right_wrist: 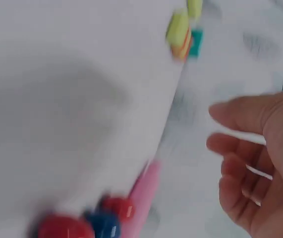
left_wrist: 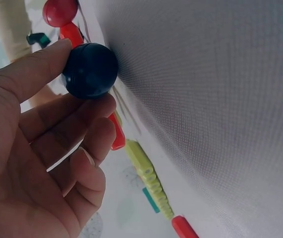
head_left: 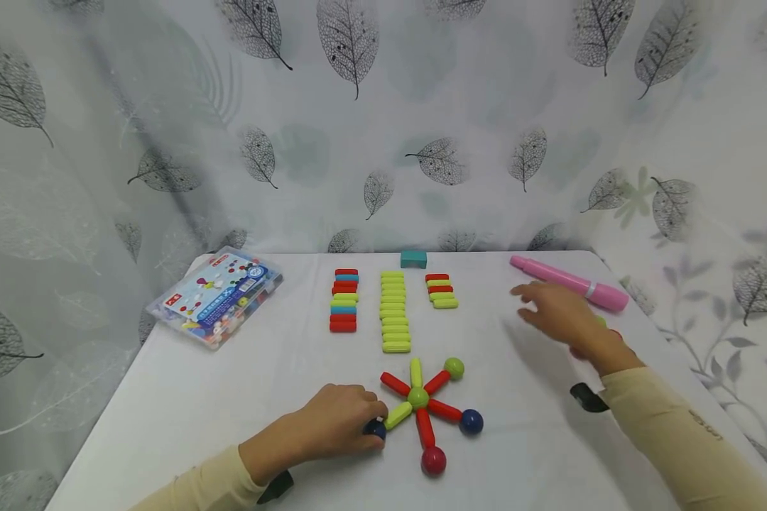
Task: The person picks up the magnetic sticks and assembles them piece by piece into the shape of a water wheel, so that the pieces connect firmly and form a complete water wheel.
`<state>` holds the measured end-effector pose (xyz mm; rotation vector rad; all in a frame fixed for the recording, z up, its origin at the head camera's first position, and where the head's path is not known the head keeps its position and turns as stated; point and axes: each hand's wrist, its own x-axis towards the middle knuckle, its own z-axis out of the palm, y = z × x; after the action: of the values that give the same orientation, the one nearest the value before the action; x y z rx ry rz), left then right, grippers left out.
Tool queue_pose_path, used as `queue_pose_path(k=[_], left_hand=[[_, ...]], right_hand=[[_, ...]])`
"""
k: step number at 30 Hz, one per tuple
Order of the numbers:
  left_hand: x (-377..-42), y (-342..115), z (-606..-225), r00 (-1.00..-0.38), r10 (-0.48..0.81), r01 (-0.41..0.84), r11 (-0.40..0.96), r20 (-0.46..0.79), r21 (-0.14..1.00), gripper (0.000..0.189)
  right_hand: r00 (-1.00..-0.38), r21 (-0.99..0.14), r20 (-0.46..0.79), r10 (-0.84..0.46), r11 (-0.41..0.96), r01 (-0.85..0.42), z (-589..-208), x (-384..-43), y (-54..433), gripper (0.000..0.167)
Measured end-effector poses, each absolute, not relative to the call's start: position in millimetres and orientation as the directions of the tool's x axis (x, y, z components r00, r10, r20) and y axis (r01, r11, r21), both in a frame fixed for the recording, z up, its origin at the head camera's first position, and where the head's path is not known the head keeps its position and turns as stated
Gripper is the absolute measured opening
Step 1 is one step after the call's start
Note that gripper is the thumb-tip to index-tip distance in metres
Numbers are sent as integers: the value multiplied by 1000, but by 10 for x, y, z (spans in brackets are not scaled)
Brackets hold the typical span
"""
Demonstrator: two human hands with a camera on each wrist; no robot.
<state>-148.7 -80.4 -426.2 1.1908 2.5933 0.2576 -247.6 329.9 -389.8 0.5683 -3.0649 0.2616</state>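
Note:
My left hand [head_left: 332, 423] pinches a dark blue ball [left_wrist: 90, 71] between thumb and fingers. That ball is at the outer end of a yellow-green stick [head_left: 398, 415]; the joint is hidden by the fingers. The stick belongs to a star of red and yellow-green sticks around a green center ball [head_left: 418, 397]. Other arms end in a green ball [head_left: 454, 367], a blue ball [head_left: 471, 422] and a red ball [head_left: 433, 461]. My right hand [head_left: 557, 316] is over the table's right side, fingers loosely bent, thumb apart, holding nothing. Partly behind it are loose balls [right_wrist: 64, 227].
Behind the star lie a red, blue and yellow-green stick column [head_left: 344, 301], a yellow-green column [head_left: 394, 312] and a shorter mixed one [head_left: 441, 291]. A teal block [head_left: 413, 260] is at the back edge, a plastic case [head_left: 217, 294] at left, a pink tube-like object [head_left: 569, 282] at right.

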Motion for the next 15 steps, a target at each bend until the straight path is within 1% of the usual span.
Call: queue_pose_path(k=[3,6,9,12,15], left_hand=[[-1473,-807,-4268,-627,761,713,647,-167,270,39],[-1462,-815,-4266,-628,760,715,648,-166,262,38],[-1455,-821,-4268,-625,763,721,645,-164,253,37],[-1453,-825,-4277,-620,769,729,638,-157,250,36],[-1454,-824,-4283,-616,774,734,632,-147,247,36]], right_hand=[[-972,-113,60,-228,966,-234,-3855,-2631,3706,39],[-990,-69,-16,-139,988,-137,-3912,-2731,3976,43],[-992,-53,-91,-88,995,-83,-4015,-2786,4096,50],[-990,-47,-113,-81,996,-76,-4103,-2810,4118,51],[-990,-53,-86,-113,993,-108,-4157,-2824,4094,41]])
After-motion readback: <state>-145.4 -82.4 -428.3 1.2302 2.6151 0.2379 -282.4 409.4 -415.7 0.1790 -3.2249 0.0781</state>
